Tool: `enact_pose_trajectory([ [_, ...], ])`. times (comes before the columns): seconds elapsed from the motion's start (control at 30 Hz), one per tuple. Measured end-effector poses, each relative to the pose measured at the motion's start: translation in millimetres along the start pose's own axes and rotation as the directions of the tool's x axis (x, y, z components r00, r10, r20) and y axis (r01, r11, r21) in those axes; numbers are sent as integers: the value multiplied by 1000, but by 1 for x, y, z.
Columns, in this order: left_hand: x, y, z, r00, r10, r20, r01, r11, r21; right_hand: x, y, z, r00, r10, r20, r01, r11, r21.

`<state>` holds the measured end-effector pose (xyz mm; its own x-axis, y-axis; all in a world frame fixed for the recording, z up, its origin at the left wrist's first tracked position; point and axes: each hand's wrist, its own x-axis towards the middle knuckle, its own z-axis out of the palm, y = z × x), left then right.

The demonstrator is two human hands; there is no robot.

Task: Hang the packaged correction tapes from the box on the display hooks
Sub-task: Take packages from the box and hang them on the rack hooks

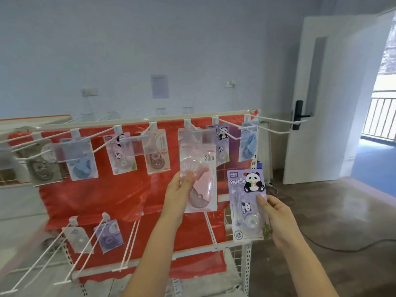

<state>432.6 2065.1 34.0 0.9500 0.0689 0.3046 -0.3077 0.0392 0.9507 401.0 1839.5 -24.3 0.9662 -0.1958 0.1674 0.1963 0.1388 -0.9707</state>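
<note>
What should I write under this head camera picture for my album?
Left hand holds a pink correction tape pack up at a display hook; right hand holds a purple panda pack.

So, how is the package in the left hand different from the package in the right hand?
The pink package in the left hand holds a pink tape and reads "30m"; the purple package in the right hand shows a panda and "PANDA". The pink one is raised at a top-row hook; the purple one is held lower, away from any hook. Both are carded correction tapes, held upright.

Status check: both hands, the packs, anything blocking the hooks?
Left hand holds pink pack up at a top-row hook. Right hand grips panda pack, waiting. Nothing blocking.
</note>
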Motion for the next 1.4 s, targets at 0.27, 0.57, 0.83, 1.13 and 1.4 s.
enact_pose_trajectory([
  [0.27,11,-4,-6,988,139,69,-140,990,13,-4,8,13,998,-16,-62,17,1000,15],
  [0.57,25,-3,-1,998,55,10,-55,998,-21,7,26,22,996,7,-90,-6,1000,10],
  [0.83,21,-12,20,996,61,-63,-64,997,-49,39,17,10,999,22,33,-22,1000,0],
  [1.13,18,-24,21,968,59,-244,-80,994,-75,84,12,-11,991,48,128,-52,998,25],
  [1.4,15,-21,34,970,86,-228,-93,996,-20,105,19,-14,977,61,205,-68,997,23],
])
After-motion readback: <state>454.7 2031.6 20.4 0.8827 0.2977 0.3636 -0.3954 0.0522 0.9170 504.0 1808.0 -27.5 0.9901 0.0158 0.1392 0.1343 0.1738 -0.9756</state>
